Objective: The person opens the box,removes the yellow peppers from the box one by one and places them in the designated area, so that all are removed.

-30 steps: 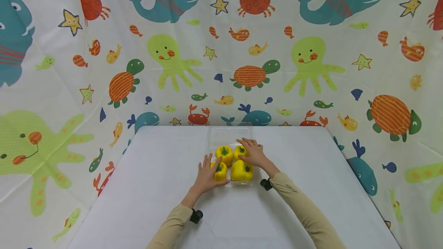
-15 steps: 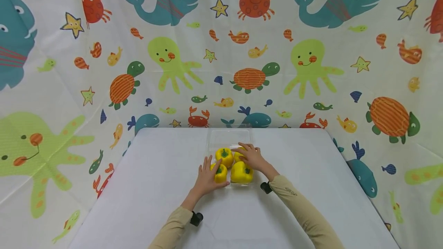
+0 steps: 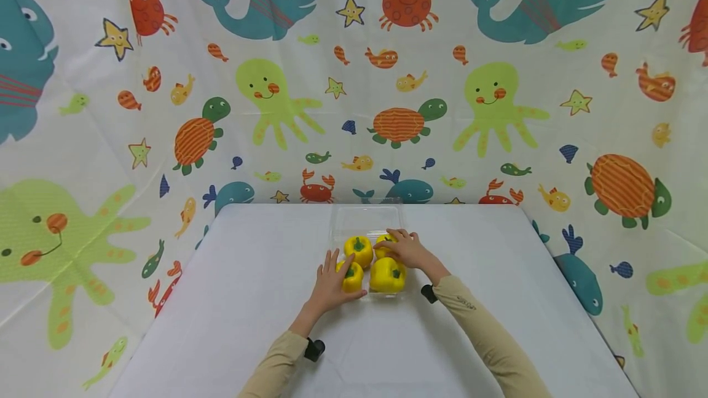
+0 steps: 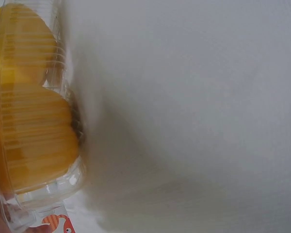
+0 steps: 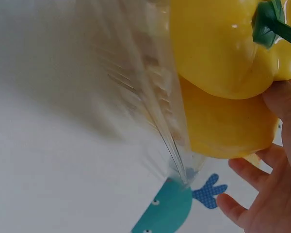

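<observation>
Several yellow bell peppers with green stems sit in a clear plastic clamshell box [image 3: 387,296]. My left hand [image 3: 328,284] lies with fingers spread along the box's left side, beside the front left bell pepper [image 3: 354,281]. In the left wrist view, peppers show through the box's ridged wall [image 4: 72,182]. My right hand [image 3: 413,253] grips the back right bell pepper [image 5: 228,128], with the thumb on its near side and fingers at the far side. The front right bell pepper [image 3: 383,275] and back left bell pepper [image 3: 358,257] stand close by.
The box's clear lid [image 3: 367,218] lies folded back toward the rear edge of the white table [image 3: 265,263]. Behind it hangs a curtain [image 3: 354,91] printed with sea animals. A black wrist camera [image 3: 314,350] is worn under the left forearm.
My right hand has shifted slightly, first left over the back right bell pepper, then back right. The front right bell pepper has moved a little right. My left hand stays almost still.
</observation>
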Demonstrator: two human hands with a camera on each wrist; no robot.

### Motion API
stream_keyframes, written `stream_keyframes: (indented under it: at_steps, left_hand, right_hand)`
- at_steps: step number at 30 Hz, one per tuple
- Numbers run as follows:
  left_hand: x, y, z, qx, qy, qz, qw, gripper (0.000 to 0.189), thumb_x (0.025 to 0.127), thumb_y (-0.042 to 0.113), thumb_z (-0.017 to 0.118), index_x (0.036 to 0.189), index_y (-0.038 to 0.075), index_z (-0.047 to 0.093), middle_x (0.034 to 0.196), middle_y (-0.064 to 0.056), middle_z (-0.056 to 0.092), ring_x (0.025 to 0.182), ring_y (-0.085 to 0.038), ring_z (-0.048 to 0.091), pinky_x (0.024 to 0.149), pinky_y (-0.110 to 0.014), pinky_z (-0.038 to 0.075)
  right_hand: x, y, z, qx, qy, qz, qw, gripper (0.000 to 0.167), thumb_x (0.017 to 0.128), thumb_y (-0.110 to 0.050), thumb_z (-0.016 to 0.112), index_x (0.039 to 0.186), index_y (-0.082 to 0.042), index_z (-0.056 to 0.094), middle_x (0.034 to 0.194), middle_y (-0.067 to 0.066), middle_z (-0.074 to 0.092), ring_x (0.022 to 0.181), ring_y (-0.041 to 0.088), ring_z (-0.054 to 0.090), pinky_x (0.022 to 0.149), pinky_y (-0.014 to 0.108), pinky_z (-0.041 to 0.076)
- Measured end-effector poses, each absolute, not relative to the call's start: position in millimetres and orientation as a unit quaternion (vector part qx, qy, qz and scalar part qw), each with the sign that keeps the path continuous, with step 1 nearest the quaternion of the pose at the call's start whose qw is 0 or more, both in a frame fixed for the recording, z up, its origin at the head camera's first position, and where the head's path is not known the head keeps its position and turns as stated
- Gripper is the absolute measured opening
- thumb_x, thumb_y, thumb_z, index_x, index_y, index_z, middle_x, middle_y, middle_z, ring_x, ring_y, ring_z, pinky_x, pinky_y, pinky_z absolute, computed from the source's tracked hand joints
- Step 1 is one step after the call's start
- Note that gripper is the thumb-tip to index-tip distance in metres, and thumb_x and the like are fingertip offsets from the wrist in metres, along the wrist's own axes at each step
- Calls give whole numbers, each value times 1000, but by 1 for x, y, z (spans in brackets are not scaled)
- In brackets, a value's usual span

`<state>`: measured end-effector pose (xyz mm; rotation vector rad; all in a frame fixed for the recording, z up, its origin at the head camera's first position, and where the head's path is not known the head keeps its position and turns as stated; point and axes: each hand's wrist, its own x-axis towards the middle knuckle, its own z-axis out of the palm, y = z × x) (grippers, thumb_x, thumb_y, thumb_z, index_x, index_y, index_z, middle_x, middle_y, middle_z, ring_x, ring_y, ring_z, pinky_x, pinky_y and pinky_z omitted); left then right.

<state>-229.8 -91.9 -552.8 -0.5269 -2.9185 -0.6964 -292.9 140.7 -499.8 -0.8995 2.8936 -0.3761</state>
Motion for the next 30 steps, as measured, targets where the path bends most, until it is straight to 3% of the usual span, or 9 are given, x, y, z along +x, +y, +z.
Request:
stream_keyframes:
  at_steps: [12,30]
  left_hand:
    - [-232,-92,-554,-179,-958,-219,54,88,69,64,61,140,21,30,146,-14,23,134,-45,11,97,-65,24]
    - [-232,-92,-551,-180,-958,-215,52,88,69,65,59,139,21,30,141,-18,32,133,-47,13,96,-64,26]
  right_hand:
    - [-295,144,-495,-295,946,-110,79,35,91,-23,49,125,-33,48,143,16,28,127,40,28,96,60,26]
    - [-295,142,-497,-309,943,-118,38,34,90,-29,50,124,-33,48,133,15,36,119,36,34,92,53,28]
